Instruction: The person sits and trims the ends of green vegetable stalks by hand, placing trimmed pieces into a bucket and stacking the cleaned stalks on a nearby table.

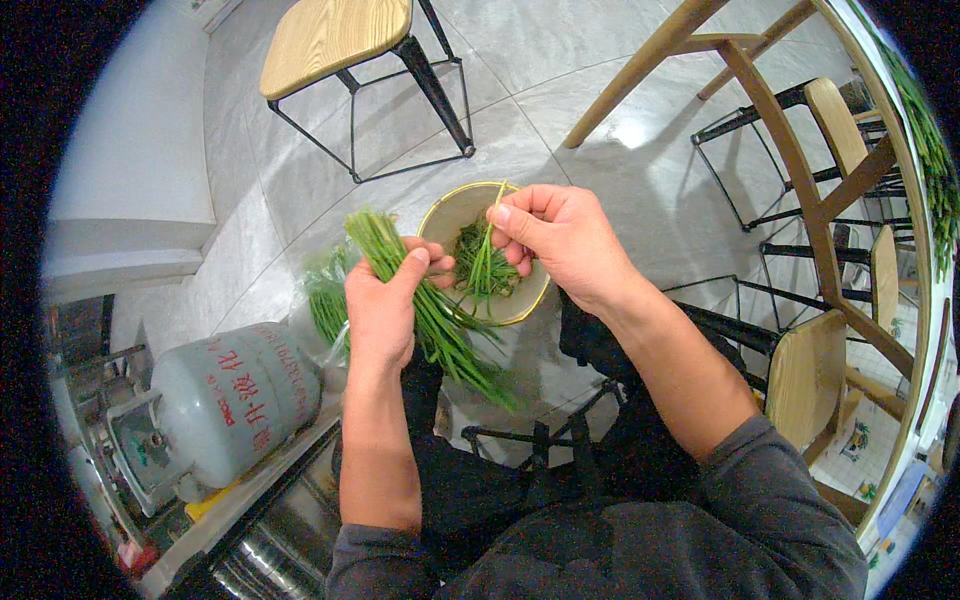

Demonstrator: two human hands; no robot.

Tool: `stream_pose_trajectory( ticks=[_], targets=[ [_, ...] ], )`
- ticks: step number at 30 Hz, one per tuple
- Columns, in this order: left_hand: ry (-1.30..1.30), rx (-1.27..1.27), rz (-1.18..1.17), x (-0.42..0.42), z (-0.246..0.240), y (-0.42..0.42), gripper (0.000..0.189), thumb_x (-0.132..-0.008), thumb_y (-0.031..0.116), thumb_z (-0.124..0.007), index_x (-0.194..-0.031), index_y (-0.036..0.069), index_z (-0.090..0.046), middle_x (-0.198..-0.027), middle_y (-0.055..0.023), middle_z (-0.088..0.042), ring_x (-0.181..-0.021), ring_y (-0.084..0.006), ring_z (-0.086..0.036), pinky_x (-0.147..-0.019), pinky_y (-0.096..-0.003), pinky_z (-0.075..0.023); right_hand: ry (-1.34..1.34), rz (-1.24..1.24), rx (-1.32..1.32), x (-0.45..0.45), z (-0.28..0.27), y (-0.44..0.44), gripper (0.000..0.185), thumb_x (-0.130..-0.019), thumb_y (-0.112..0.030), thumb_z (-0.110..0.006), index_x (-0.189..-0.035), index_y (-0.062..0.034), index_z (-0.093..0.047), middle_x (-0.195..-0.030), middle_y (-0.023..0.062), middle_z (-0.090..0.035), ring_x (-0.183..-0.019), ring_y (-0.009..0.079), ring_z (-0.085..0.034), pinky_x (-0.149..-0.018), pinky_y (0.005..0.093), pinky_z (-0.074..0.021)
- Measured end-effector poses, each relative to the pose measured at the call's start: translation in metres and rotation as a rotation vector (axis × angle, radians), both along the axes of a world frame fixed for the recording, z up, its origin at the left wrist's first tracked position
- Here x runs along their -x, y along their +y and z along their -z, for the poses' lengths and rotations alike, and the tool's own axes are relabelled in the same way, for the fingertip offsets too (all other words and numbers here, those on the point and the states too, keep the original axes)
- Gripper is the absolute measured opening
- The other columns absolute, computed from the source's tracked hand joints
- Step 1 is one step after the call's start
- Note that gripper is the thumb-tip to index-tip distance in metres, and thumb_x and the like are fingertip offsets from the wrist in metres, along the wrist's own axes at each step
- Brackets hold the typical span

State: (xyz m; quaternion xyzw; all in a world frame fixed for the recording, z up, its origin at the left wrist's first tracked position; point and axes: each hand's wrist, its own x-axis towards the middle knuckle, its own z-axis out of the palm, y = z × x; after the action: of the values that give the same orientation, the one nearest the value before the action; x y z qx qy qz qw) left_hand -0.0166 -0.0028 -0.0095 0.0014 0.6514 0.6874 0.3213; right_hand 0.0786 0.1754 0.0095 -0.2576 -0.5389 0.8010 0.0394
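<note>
My left hand [390, 292] grips a thick bundle of long green stalks, likely garlic chives [442, 322], with the cut ends up and the leafy tips trailing towards my lap. Between the thumb and fingers of my right hand [544, 232], a few thin stalks [487, 259] are pinched near their pale ends. They hang over a round bin with a yellow rim [534, 307]. Inside it lie green trimmings [469, 247]. Left of my left hand, a clear plastic bag [304, 296] holds more of the same greens [328, 304], partly hidden by my wrist.
A grey gas cylinder [232, 390] bearing red writing stands at the left. A wood-topped stool [337, 45] is ahead on the tiled floor. To the right are wooden table legs [637, 75], more stools [806, 360] and a tabletop edge with greens [934, 165] on it.
</note>
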Motion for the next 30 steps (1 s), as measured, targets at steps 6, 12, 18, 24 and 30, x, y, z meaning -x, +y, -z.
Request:
stream_pose_trajectory(
  ticks=[6,12,18,24,30],
  targets=[
    [0.055,-0.052,0.149,-0.005,-0.012,0.006,0.016,-0.085,0.005,-0.072,-0.098,-0.002,-0.066,-0.087,-0.0086,-0.069,-0.069,-0.0143,-0.064,-0.058,-0.0265,-0.0518,-0.016,-0.042,-0.089,0.0,0.002,-0.006,0.016,-0.095,-0.016,-0.065,-0.089,-0.0012,-0.066,-0.075,0.0018,-0.064,-0.061,0.0069,-0.056,-0.054,0.022,-0.0467],
    [-0.033,-0.032,0.229,-0.011,-0.011,0.007,0.017,-0.084,0.005,-0.073,-0.096,-0.002,-0.066,-0.08,-0.0083,-0.068,-0.063,-0.0131,-0.063,-0.051,-0.0241,-0.0489,0.012,-0.104,-0.136,0.002,0.009,-0.015,0.019,-0.096,-0.015,-0.062,-0.088,0.0006,-0.067,-0.071,0.0026,-0.065,-0.059,0.0066,-0.057,-0.052,0.023,-0.0474],
    [-0.119,-0.023,0.208,-0.011,-0.018,0.007,0.021,-0.085,0.011,-0.071,-0.101,-0.001,-0.062,-0.076,-0.0088,-0.067,-0.06,-0.0155,-0.064,-0.047,-0.0244,-0.0473,0.041,-0.096,-0.351,0.001,0.008,-0.013,0.017,-0.096,-0.014,-0.06,-0.09,0.0003,-0.065,-0.074,0.0013,-0.064,-0.062,0.0063,-0.056,-0.056,0.0238,-0.0473],
    [-0.17,-0.043,0.192,-0.01,-0.019,0.004,0.02,-0.087,0.01,-0.07,-0.1,-0.003,-0.063,-0.077,-0.0092,-0.067,-0.06,-0.015,-0.065,-0.047,-0.024,-0.047,0.086,0.073,-0.469,0.002,0.014,-0.012,0.019,-0.092,-0.015,-0.062,-0.086,0.0028,-0.066,-0.072,0.0063,-0.067,-0.065,0.0108,-0.06,-0.06,0.0286,-0.0494],
    [-0.182,-0.055,0.184,-0.01,-0.018,0.004,0.019,-0.086,0.009,-0.07,-0.1,-0.002,-0.063,-0.078,-0.0089,-0.067,-0.06,-0.0149,-0.064,-0.047,-0.0242,-0.0471,0.058,0.24,-0.464,0.003,0.011,-0.005,0.019,-0.089,-0.015,-0.066,-0.085,0.0033,-0.066,-0.072,0.0074,-0.067,-0.065,0.0096,-0.06,-0.06,0.0282,-0.05]
  ],
)
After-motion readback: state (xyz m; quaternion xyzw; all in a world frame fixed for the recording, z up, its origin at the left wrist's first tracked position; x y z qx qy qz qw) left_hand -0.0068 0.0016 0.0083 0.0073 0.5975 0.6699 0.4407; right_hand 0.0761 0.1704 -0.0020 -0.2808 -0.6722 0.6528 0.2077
